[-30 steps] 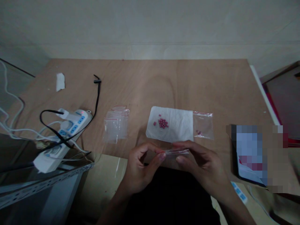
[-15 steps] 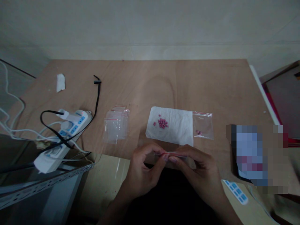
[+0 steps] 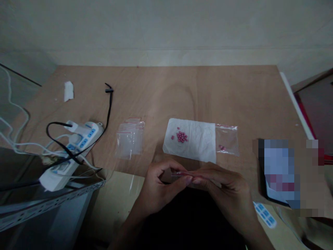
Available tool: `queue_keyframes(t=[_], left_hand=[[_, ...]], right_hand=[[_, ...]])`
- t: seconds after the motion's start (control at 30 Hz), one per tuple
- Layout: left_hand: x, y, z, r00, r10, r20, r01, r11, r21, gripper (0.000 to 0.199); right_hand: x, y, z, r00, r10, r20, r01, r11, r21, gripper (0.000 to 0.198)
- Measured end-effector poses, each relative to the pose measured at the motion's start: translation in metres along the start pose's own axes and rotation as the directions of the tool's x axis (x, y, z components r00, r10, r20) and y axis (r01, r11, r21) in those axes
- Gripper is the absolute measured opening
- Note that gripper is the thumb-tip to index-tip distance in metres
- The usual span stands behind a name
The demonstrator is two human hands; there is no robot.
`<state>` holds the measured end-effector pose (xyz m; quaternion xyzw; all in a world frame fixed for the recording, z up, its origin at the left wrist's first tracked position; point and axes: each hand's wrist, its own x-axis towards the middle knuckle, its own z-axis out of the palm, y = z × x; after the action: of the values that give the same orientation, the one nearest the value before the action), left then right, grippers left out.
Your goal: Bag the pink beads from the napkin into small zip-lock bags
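My left hand (image 3: pixel 161 187) and my right hand (image 3: pixel 227 185) meet at the table's front edge, both pinching a small clear zip bag (image 3: pixel 178 174) with a red line at its seal. Thumbs and fingertips press along the seal; most of the bag is hidden, and its contents cannot be made out. Just beyond lies a white paper sheet (image 3: pixel 200 140) with a cluster of pink pellets (image 3: pixel 181 136) on its left half. A second zip bag (image 3: pixel 230 139) lies flat at the sheet's right edge, a few pellets in its lower left corner.
A stack of clear zip bags (image 3: pixel 130 140) lies left of the sheet. Farther left is a white power strip (image 3: pixel 88 133) with tangled cables. A paper scrap (image 3: pixel 68 91) lies at the back left. A partly blurred-out dark-edged device (image 3: pixel 278 166) is at the right.
My fingertips have shifted along the bag's seal. The right hand now covers its right part, and more of the bag's left end shows. The view has moved slightly.
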<state>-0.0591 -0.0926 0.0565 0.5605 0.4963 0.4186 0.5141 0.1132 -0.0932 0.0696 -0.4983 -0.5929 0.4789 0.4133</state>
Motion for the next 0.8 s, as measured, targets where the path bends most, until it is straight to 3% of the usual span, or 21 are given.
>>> queue_keyframes(t=[0.17,0.33,0.47,0.57,0.63,0.7,0.77,0.8], left_hand=[[0.001,0.003,-0.001,0.998,0.056,0.008,-0.057,0.995,0.077,0.008],[0.006,0.004,-0.012,0.994,-0.005,0.111,0.001,0.999,0.032,0.010],[0.011,0.006,-0.016,1.000,-0.001,-0.003,0.001,0.999,0.038,0.004],[0.013,0.007,-0.019,1.000,0.025,-0.007,-0.024,0.999,0.038,0.008],[0.013,0.004,-0.027,0.998,0.061,-0.036,-0.057,0.994,0.093,0.011],[0.014,-0.006,-0.043,0.972,0.119,-0.204,-0.069,0.969,0.236,0.013],[0.017,-0.022,-0.065,0.857,0.234,-0.459,0.004,0.888,0.460,0.018],[0.020,-0.030,-0.077,0.809,0.274,-0.520,0.084,0.822,0.564,0.036]], right_hand=[[-0.001,0.004,0.000,0.999,0.016,-0.035,-0.017,1.000,-0.014,0.008],[0.002,0.001,-0.007,0.999,-0.052,0.014,0.053,0.993,-0.104,0.018],[0.007,-0.006,-0.012,0.991,-0.103,0.091,0.118,0.978,-0.171,0.026],[0.009,-0.009,-0.015,0.990,-0.122,0.072,0.135,0.967,-0.218,0.023],[0.009,-0.009,-0.021,0.993,-0.114,-0.036,0.101,0.963,-0.250,0.019],[0.009,-0.007,-0.033,0.965,-0.065,-0.253,0.002,0.970,-0.244,0.012],[0.012,-0.003,-0.051,0.869,-0.005,-0.494,-0.107,0.974,-0.199,0.015],[0.014,0.001,-0.061,0.813,0.014,-0.582,-0.148,0.972,-0.183,0.020]])
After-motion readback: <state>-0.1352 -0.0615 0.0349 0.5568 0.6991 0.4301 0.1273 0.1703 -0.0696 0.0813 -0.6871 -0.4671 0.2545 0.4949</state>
